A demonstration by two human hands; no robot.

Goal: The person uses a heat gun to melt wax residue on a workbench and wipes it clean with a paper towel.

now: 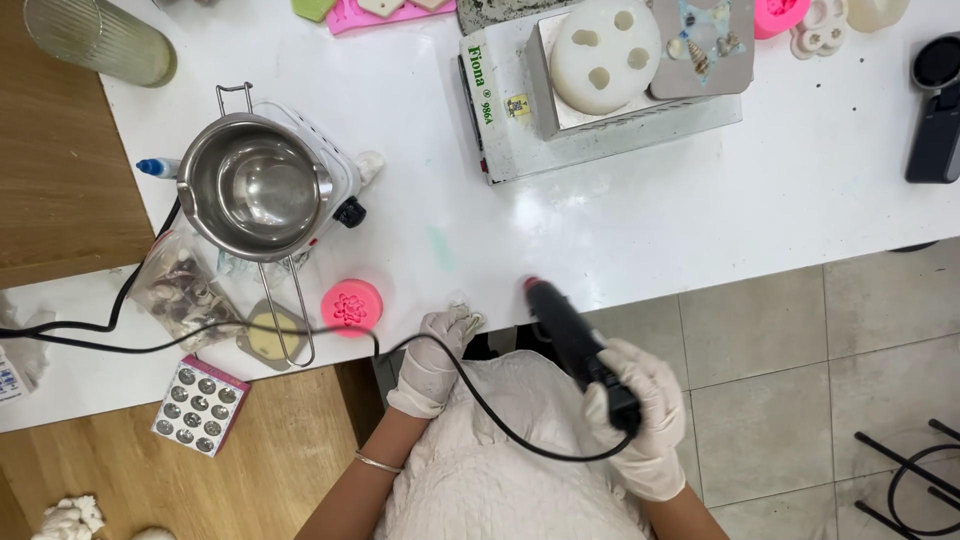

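My right hand (640, 420), in a white glove, grips a black glue gun (572, 335) by its handle, its red tip pointing at the near edge of the white table (620, 230). Its black cord (480, 400) loops across my lap and off to the left. My gloved left hand (432, 358) rests at the table edge, fingertips pinching a small clear piece (463, 303). A pink round silicone mould (351, 306) sits just left of that hand.
A steel melting pot (255, 188) stands on a small white heater. Near it lie a bag of shells (180, 290), a box of small round cups (200, 403) and a yellow piece (268, 333). A white scale (600, 110) carries a white mould (604, 52) and a grey tray.
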